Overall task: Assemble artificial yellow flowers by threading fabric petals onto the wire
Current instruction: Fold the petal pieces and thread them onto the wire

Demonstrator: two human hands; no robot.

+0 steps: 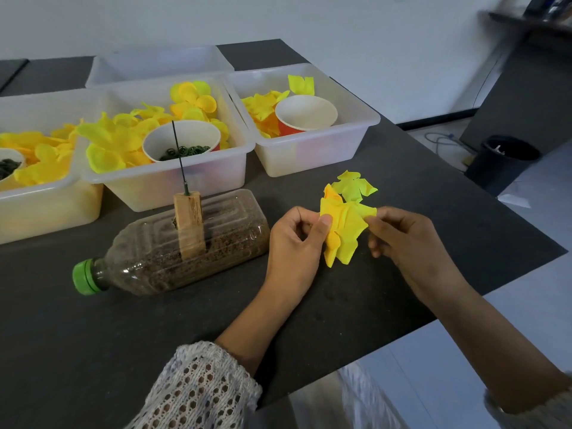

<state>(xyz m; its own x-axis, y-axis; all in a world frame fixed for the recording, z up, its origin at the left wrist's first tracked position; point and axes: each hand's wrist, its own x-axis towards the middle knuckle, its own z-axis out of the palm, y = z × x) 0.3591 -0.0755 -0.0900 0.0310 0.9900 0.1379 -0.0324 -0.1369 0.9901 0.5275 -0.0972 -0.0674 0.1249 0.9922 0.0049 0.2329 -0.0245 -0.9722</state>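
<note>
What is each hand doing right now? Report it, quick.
Left hand: pinching the yellow petals.
Right hand: pinching the same petals at their right edge.

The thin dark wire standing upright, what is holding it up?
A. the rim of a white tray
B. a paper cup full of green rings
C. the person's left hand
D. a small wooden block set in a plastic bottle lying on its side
D: the wire rises from the top of the wooden block, which sits in the bottle lying on the table; both hands are off to the side, holding yellow petals.
</note>
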